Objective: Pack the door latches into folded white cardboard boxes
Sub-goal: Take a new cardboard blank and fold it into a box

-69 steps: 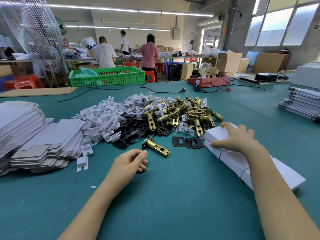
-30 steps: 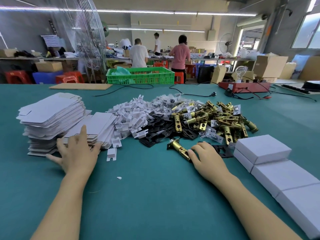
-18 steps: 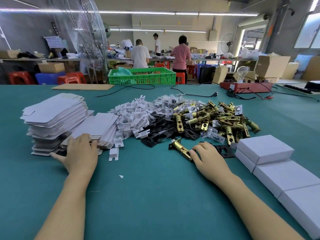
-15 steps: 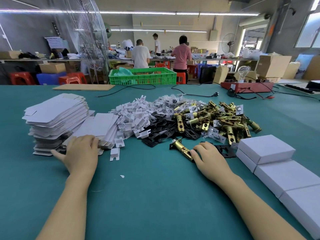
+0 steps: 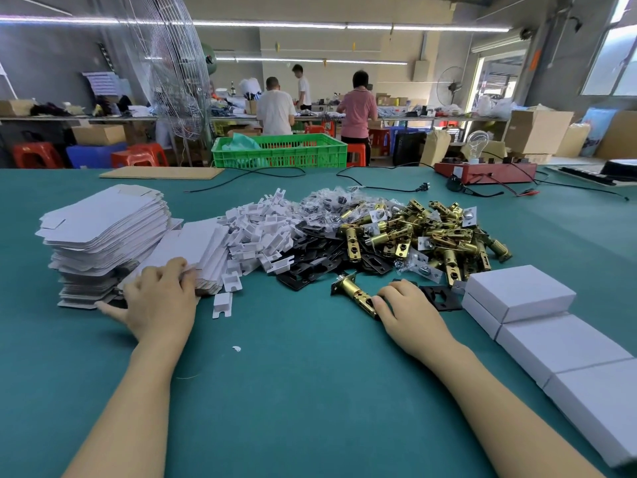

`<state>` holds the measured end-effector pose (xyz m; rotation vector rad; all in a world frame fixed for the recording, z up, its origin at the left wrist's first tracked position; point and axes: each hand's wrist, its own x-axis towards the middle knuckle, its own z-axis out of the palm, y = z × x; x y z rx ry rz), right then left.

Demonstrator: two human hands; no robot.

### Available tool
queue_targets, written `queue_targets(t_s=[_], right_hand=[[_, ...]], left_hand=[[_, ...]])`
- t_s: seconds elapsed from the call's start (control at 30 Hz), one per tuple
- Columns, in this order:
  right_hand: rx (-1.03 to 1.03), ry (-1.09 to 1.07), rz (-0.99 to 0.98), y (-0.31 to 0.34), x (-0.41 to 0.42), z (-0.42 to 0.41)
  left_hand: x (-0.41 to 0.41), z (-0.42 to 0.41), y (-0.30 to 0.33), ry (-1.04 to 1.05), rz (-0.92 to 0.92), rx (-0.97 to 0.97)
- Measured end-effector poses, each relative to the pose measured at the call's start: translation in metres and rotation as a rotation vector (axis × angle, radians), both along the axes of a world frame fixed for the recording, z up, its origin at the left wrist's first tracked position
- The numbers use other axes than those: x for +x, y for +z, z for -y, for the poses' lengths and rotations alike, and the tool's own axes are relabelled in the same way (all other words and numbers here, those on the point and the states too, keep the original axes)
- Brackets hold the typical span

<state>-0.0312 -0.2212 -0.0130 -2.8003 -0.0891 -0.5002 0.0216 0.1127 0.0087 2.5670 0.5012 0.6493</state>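
On the green worktable point(image 5: 310, 391), closed white boxes point(image 5: 558, 343) lined the right edge, but most latches point(image 5: 424, 232) lay heaped beyond. The left hand point(image 5: 160, 298) gripped flat box blanks point(image 5: 193, 250); the right hand point(image 5: 408, 307) touched a loose latch point(image 5: 355, 294), grip unclear.

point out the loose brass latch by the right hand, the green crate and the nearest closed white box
brass latch point(image 5: 355, 294), head view, mid barrel
green crate point(image 5: 281, 155), head view, front wall
closed white box point(image 5: 599, 405), head view, top face
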Motion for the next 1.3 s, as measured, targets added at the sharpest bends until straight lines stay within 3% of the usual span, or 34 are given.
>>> queue_targets(t_s=[0.13, 0.27, 0.33, 0.43, 0.5, 0.6, 0.67, 0.77, 0.97, 1.1, 1.3], right_hand=[[0.032, -0.019, -0.017, 0.001, -0.001, -0.002], [0.177, -0.042, 0.194, 0.012, -0.007, -0.015], [0.499, 0.006, 0.218, 0.023, -0.012, -0.029], [1.2, 0.145, -0.068, 0.036, -0.017, -0.05], [1.432, 0.204, -0.165, 0.036, -0.017, -0.054], [1.603, 0.201, -0.166, 0.036, -0.016, -0.05], [1.624, 0.181, -0.154, 0.035, -0.015, -0.045], [1.607, 0.154, -0.165, 0.035, -0.016, -0.04], [1.584, 0.216, -0.281, 0.033, -0.017, -0.045], [1.546, 0.326, -0.295, 0.034, -0.018, -0.047], [1.168, 0.319, -0.176, 0.03, -0.021, -0.055]], left_hand=[[-0.004, 0.008, 0.002, -0.038, 0.212, 0.018], [-0.014, 0.042, 0.005, -0.313, 0.65, 0.294], [-0.025, 0.072, 0.007, -0.484, 0.761, 0.36], [-0.044, 0.117, 0.003, -0.782, 0.813, 0.459], [-0.05, 0.133, 0.001, -0.974, 0.798, 0.527], [-0.052, 0.136, -0.003, -1.089, 0.663, 0.586], [-0.055, 0.132, -0.005, -1.114, 0.458, 0.511], [-0.053, 0.129, -0.006, -1.078, 0.206, 0.128], [-0.052, 0.134, -0.003, -0.965, -0.034, -0.631], [-0.051, 0.133, 0.002, -0.914, 0.018, -0.749], [-0.052, 0.132, 0.0, -0.883, 0.069, -0.836]])
